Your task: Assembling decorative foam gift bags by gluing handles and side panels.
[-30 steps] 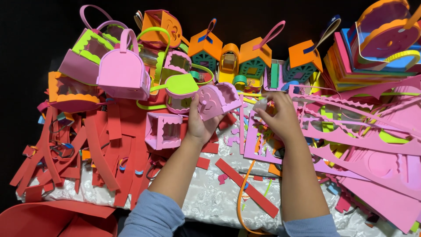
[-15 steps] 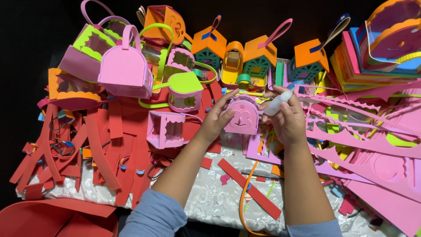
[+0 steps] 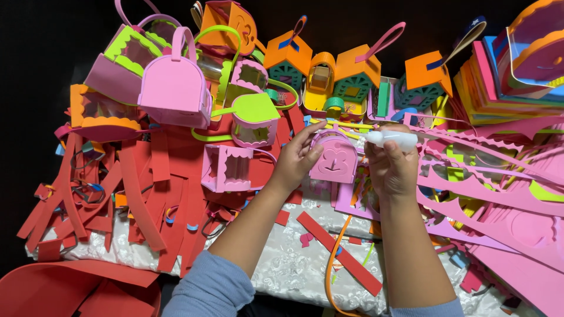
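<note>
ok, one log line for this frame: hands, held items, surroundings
left hand: steadies small pink foam bag | right hand: grips white glue bottle, nozzle at bag's top | around: red foam strips, orange foam houses

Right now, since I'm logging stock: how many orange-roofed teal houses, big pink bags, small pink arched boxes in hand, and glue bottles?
Orange-roofed teal houses: 3
Big pink bag: 1
Small pink arched box, in left hand: 1
Glue bottle, in right hand: 1
Total: 6
</note>
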